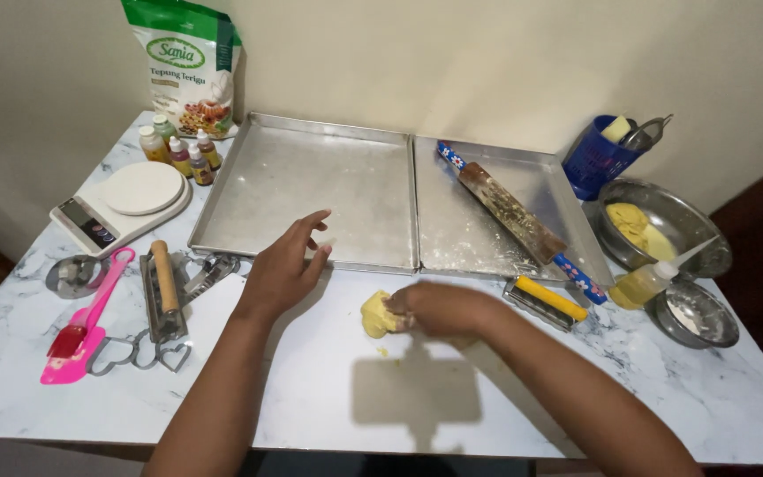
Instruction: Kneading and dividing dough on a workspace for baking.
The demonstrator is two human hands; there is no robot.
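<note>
Dough lump (376, 315), yellow, soft, rounded, no clear long axis: right hand (441, 309) is gripping its 3 o'clock side. Left hand (284, 265), fingers spread loose, is hovering at 10 o'clock by the metal tray (311, 190).

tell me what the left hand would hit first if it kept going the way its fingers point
The left hand points up and right, toward the left tray. Its fingertips seem to be right at that tray's near rim, so the rim would likely come first, though how high the hand is above it is unclear.
</note>
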